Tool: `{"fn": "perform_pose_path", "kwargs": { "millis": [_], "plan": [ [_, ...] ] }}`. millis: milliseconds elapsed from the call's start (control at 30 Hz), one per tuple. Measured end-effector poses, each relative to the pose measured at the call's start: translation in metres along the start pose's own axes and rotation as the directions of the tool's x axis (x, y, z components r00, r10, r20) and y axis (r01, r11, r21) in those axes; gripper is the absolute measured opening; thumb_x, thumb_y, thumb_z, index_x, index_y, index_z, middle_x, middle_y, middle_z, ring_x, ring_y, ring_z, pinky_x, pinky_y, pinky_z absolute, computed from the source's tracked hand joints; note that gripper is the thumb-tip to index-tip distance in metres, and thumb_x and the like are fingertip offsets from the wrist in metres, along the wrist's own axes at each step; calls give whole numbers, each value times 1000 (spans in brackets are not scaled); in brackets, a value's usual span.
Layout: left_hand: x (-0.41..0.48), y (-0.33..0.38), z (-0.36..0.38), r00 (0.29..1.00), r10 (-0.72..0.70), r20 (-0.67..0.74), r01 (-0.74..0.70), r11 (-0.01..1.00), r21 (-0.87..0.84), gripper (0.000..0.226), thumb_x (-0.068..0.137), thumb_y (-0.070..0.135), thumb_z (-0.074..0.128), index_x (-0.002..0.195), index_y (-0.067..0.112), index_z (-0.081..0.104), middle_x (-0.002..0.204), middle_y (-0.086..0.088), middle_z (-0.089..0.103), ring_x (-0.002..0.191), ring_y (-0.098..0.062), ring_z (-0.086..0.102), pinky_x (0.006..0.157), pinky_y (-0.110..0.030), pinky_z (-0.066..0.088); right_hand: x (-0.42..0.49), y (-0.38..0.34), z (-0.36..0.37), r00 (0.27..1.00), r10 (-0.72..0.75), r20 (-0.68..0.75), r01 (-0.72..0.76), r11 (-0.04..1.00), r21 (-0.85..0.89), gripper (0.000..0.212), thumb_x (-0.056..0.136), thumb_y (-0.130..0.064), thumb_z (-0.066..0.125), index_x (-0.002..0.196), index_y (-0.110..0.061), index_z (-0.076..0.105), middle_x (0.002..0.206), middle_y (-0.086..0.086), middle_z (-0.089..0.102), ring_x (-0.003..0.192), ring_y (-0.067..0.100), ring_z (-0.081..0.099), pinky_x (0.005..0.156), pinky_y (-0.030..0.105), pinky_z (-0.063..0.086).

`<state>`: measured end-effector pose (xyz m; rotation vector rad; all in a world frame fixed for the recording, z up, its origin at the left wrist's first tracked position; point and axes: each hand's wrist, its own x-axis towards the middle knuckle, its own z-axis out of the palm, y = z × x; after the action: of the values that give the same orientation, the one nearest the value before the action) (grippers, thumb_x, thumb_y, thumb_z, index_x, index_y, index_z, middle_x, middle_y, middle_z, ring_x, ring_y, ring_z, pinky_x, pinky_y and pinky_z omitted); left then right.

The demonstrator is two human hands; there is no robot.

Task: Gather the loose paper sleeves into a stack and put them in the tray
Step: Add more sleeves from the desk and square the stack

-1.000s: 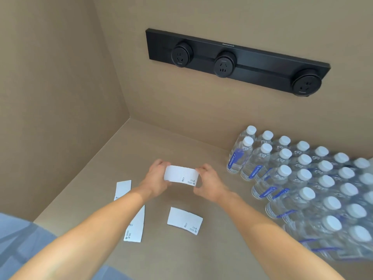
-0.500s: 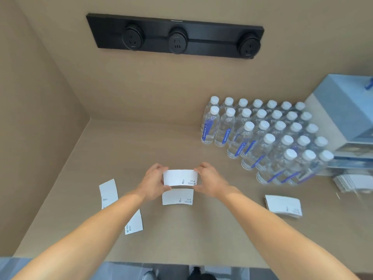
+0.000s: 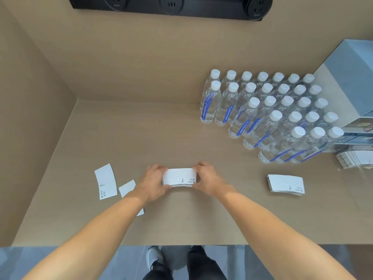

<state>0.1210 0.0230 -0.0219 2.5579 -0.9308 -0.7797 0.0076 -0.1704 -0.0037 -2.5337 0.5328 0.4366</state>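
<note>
Since half a second ago the held sleeves [image 3: 179, 177] have come down over the single sleeve that lay just below them on the table [image 3: 181, 134], and that sleeve no longer shows apart from them. They form a thin bundle near the middle of the table, low at its surface; whether it rests there cannot be told. The left hand [image 3: 153, 182] holds the bundle's left end and the right hand [image 3: 207, 178] its right end, each grip closed on the paper with fingers curled over the far edge and thumb at the near edge.

To the left a loose sleeve [image 3: 105, 181] lies flat, and a second loose sleeve [image 3: 128, 187] lies just beside it, partly under the left forearm. Well to the right sits a finished stack [image 3: 285, 184] of sleeves, and another pile [image 3: 355, 159] lies at the right edge. Behind these stand rows of capped water bottles [image 3: 262, 114], next to a blue box [image 3: 351, 77]. A black socket strip [image 3: 201, 9] is fixed to the back wall.
</note>
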Motion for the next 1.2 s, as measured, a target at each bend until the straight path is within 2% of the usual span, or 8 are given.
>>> {"fn": "perform_pose_path", "kwargs": {
  "millis": [233,400,567,700,800,1000,1133,1200],
  "plan": [
    [3,-9,21,997,-67,-26,64,993,-102,56,80,27,73,132,21,53,133,5,42,130,-17,35,104,-23,31,7,7,23,1000,-16,11,17,1000,-26,35,81,-25,65,115,-20,60,121,-2,48,115,21,40,80,32,48],
    [1,-7,22,996,-89,7,89,981,-169,46,79,23,69,122,25,55,121,15,36,93,-6,54,86,-19,41,10,5,24,999,-26,19,27,998,-61,32,83,-19,63,114,-14,59,125,1,45,118,23,39,84,34,50],
    [5,-3,13,993,-103,56,110,983,-146,35,72,24,67,105,26,56,111,14,36,80,-2,56,77,-24,51,18,0,16,994,-18,107,27,996,-84,31,79,-12,66,108,-6,56,121,5,43,110,23,45,89,31,48],
    [9,12,8,981,-182,68,189,973,-132,26,71,15,66,95,17,57,109,4,38,88,-19,57,80,-32,53,23,-7,17,989,79,122,-77,997,-20,36,78,-7,65,109,-7,47,108,2,43,89,26,54,76,30,49],
    [7,26,16,960,-279,-12,273,945,-179,14,76,6,54,86,14,57,110,-3,39,87,-22,54,75,-27,48,22,-16,25,996,83,40,-83,997,-2,31,84,-1,57,113,-2,48,117,16,46,98,36,56,76,33,46],
    [-8,25,36,935,-312,-167,239,906,-350,58,81,9,72,134,18,52,130,-9,46,114,-28,48,87,-20,34,13,-24,39,991,132,-28,-131,990,44,33,89,-3,51,121,-1,45,124,21,42,107,38,52,84,36,46],
    [-13,20,46,938,-284,-200,194,906,-377,59,85,9,71,139,12,49,133,2,41,127,-20,44,93,1,21,10,-24,40,993,121,-7,-121,992,34,50,91,-4,50,138,-7,36,134,21,36,118,40,46,96,42,46],
    [-10,20,43,950,-245,-194,175,932,-316,60,83,9,73,138,11,50,147,-1,37,137,-21,38,102,-8,20,9,-24,40,994,106,-2,-106,994,15,50,92,-5,50,140,-7,35,137,22,35,120,40,44,98,43,45]
  ]
}}
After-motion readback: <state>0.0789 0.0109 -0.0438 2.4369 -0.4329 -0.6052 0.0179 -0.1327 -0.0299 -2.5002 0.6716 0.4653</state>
